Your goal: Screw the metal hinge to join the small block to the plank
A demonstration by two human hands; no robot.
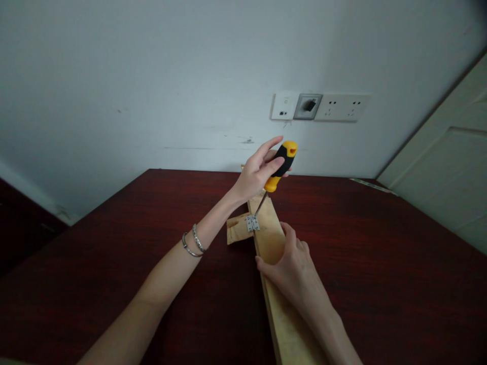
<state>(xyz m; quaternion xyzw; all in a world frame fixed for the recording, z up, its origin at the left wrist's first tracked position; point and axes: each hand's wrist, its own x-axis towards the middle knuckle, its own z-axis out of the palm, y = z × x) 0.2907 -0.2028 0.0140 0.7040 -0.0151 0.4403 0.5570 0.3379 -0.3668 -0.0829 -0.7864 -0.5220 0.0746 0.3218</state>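
while left hand (pixel 257 176) grips screwdriver (pixel 281 163), tip on hinge (pixel 252 223) between the hands, right hand (pixel 294 271) open, flat on board (pixel 272 237)

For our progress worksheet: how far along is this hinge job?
Done: the hinge sits across the small wooden piece and the plank. In hand: the left hand holds the screwdriver, tip at the hinge; the right hand presses the plank. Left: which screws remain is too small to tell.

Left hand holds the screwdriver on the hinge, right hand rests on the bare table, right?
Not quite: in the head view the right hand rests on the wooden board, not the bare table. The left hand does hold the screwdriver on the hinge.
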